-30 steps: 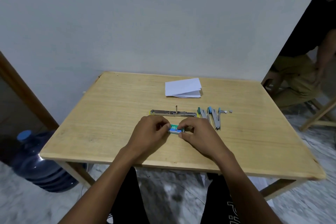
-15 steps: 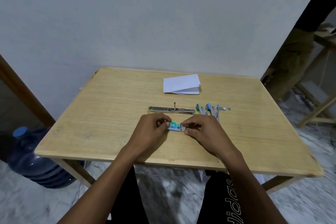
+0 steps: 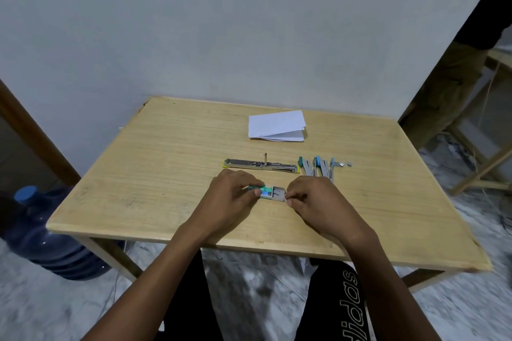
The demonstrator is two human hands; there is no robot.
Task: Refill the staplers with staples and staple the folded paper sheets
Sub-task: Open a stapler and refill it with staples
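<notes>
At the near middle of the table (image 3: 144, 174), your two hands meet over a small staple box (image 3: 266, 190). Both forearms come in from the bottom edge and angle toward each other, wrists low over the wood.

Your left hand (image 3: 232, 198) is curled, and its thumb and fingertips pinch the green-and-blue sleeve of the box at its left end. Your right hand (image 3: 314, 201) is curled as well. Its thumb and forefinger pinch the right end of the grey tray (image 3: 279, 193), which stands partly out of the sleeve toward the right. The box sits between the two grips, level and close to the tabletop; whether it touches the wood cannot be told.

Just beyond your left knuckles the opened stapler (image 3: 260, 165), yellow-trimmed, lies flat with its metal rail showing. To its right, just beyond your right hand, three blue and teal staplers (image 3: 318, 167) lie side by side, with two small metal bits (image 3: 346, 164) beside them. The folded paper sheets (image 3: 277, 126) lie farther back, well apart from both hands. A blue water bottle (image 3: 52, 238) stands on the floor at the left.
</notes>
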